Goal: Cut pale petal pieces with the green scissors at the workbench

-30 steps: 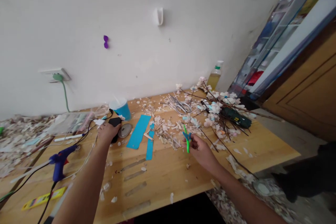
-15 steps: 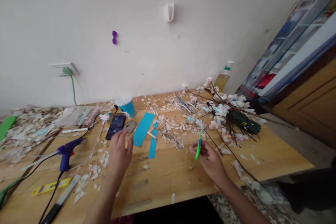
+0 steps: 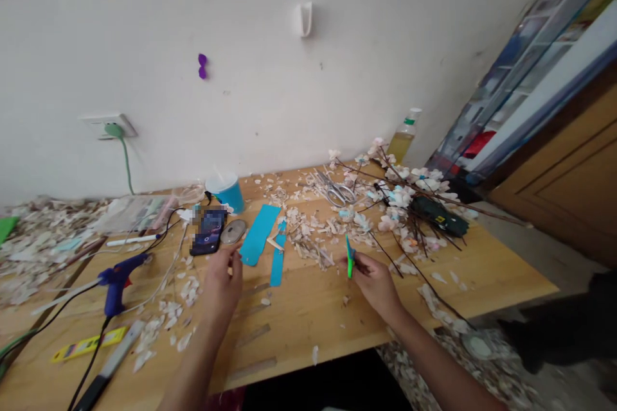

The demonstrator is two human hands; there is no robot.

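Note:
My right hand (image 3: 373,279) is closed on a slim bright green tool (image 3: 349,260) with a small bluish part, held upright over the table; its exact kind does not show. My left hand (image 3: 224,276) hovers with curled fingers just in front of the phone (image 3: 208,232) and a round grey disc (image 3: 234,232). Whatever its fingertips pinch, if anything, is too small to make out. Between the hands lie a wide blue strip (image 3: 260,234) and a narrower blue strip (image 3: 277,268), with a pale bent piece (image 3: 274,244) across the narrow one.
Shell-like flakes (image 3: 308,234) litter the wooden table. Scissors (image 3: 337,194), flowering branches (image 3: 400,196), a dark green bundle (image 3: 438,217) and a bottle (image 3: 403,138) stand right. A blue cup (image 3: 230,196), glue gun (image 3: 118,279), yellow packet (image 3: 89,343) and black-handled blade (image 3: 113,363) are left.
The view has shifted slightly, moving the scene left. My left fingers have curled in and drawn a little back from the phone. My right hand still holds the green tool.

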